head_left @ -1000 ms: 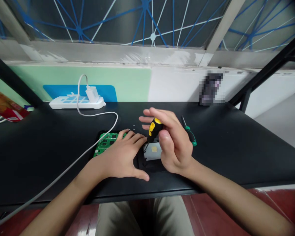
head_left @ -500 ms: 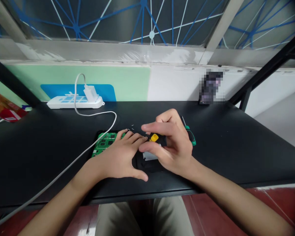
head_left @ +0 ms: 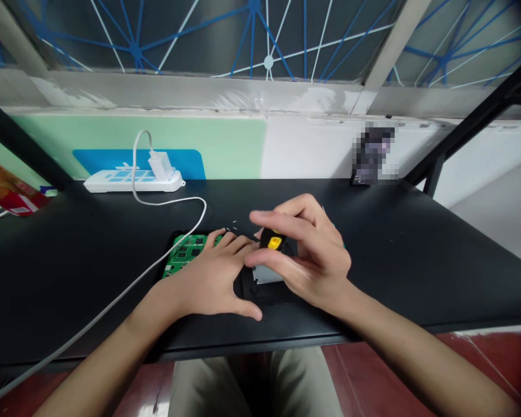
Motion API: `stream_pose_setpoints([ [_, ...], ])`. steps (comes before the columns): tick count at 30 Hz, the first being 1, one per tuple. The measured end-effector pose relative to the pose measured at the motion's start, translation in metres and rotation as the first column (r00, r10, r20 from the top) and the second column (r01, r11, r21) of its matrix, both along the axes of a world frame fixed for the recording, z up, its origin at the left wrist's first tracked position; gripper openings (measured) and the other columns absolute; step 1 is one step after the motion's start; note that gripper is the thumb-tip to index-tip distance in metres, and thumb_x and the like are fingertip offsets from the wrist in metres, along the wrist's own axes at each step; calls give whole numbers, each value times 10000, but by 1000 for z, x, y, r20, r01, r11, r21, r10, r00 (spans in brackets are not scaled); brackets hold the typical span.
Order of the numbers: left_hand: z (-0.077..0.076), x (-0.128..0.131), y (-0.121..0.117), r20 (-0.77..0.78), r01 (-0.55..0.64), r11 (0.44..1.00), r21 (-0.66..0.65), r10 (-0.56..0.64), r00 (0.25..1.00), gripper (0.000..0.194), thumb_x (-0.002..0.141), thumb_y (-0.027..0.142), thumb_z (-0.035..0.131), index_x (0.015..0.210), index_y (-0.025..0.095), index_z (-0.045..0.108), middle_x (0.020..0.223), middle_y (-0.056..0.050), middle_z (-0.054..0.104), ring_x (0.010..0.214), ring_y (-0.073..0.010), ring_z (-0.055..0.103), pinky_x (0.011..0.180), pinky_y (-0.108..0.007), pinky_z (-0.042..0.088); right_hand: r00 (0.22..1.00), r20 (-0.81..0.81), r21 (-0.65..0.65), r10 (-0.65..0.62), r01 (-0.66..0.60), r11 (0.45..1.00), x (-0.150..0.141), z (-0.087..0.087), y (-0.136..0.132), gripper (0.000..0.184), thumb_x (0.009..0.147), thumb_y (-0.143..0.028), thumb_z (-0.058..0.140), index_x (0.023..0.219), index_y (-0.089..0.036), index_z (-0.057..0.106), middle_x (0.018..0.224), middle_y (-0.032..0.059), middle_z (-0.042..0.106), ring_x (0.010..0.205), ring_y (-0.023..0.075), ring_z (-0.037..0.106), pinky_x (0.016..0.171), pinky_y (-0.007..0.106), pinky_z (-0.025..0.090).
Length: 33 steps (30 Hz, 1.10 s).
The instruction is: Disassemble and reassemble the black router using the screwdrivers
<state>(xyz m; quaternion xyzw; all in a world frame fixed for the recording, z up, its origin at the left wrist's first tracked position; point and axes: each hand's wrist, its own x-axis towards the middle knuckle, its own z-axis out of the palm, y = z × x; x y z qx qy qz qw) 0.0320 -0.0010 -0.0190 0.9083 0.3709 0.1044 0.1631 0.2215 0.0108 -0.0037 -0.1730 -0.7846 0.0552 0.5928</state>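
Gripping the yellow screwdriver (head_left: 272, 241) over the small dark device (head_left: 267, 288), the right hand (head_left: 306, 260) could have slipped and jabbed the left hand (head_left: 215, 278), lying flat and open just beside it.

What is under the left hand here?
The left hand lies flat over a green circuit board and the edge of a black device. How far the board reaches beneath the palm is covered.
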Motion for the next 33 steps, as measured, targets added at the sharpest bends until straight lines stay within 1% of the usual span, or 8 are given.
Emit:
stream_pose_setpoints([
  [4, 0, 0, 0, 8, -11, 1000, 12, 11, 1000, 898, 696, 692, 784, 1423, 263, 475, 1390, -126, 543, 1311, -421, 458, 1147, -638, 204, 999, 3, -26, 37, -37, 999, -2, -2, -2, 349, 947, -363, 592, 1284, -290, 641, 947, 56, 546, 856, 185, 596, 648, 350, 605],
  [7, -1, 0, 0, 6, -1, 1000, 26, 0, 1000, 885, 696, 711, 775, 1395, 248, 494, 1376, -131, 545, 1307, -419, 452, 1141, -632, 206, 992, 15, -127, 123, -121, 985, -2, -3, -5, 449, 1003, -248, 417, 1444, -232, 499, 1275, 122, 570, 1052, 216, 657, 850, 440, 636],
  [10, -2, -1, 1, -8, 9, 999, 43, -8, 1000, 887, 719, 741, 740, 1397, 235, 477, 1319, -134, 574, 1298, -407, 453, 1147, -621, 182, 994, 14, -136, 111, -108, 985, -2, -4, -6, 529, 990, -141, 414, 1513, -222, 398, 1395, 130, 580, 1122, 220, 671, 874, 426, 646],
  [16, -2, -1, 1, -8, 1, 1000, 13, -1, 1000, 919, 718, 716, 755, 1444, 247, 441, 1386, -126, 543, 1304, -417, 448, 1150, -628, 175, 1000, 23, -37, -1, 1, 999, 1, -2, 0, 510, 877, -130, 693, 1362, -237, 576, 1093, 77, 682, 905, 182, 661, 726, 350, 639],
  [20, -2, 0, 1, -14, 0, 1000, 27, 0, 1000, 952, 698, 722, 762, 1469, 272, 431, 1339, -116, 571, 1288, -417, 459, 1149, -640, 172, 1000, -2, -3, -12, 12, 1000, -1, -2, 1, 359, 825, -224, 780, 1165, -223, 666, 862, 29, 596, 805, 163, 547, 576, 284, 560],
  [26, -2, -1, 1, -7, 1, 999, 34, -1, 1000, 883, 706, 731, 752, 1386, 224, 505, 1344, -128, 566, 1293, -416, 458, 1144, -615, 197, 996, 21, -113, 82, -79, 990, -1, -4, -4, 464, 1000, -150, 401, 1456, -176, 480, 1290, 141, 589, 1066, 210, 674, 850, 427, 636],
  [29, -2, -1, 0, -10, 3, 1000, 31, -3, 1000, 882, 706, 723, 760, 1378, 215, 502, 1336, -132, 571, 1292, -414, 457, 1148, -615, 185, 998, 26, -48, 59, -58, 997, 0, -3, -4, 546, 970, -92, 478, 1502, -202, 428, 1311, 135, 640, 1066, 207, 701, 845, 398, 647],
  [33, -2, -1, 0, -29, 2, 1000, 14, -2, 1000, 954, 713, 719, 762, 1460, 232, 424, 1409, -139, 528, 1325, -410, 430, 1153, -630, 170, 1000, 8, 0, 4, -4, 1000, 2, -4, -1, 536, 896, -153, 680, 1400, -291, 559, 1125, 64, 699, 914, 176, 693, 724, 345, 648],
])
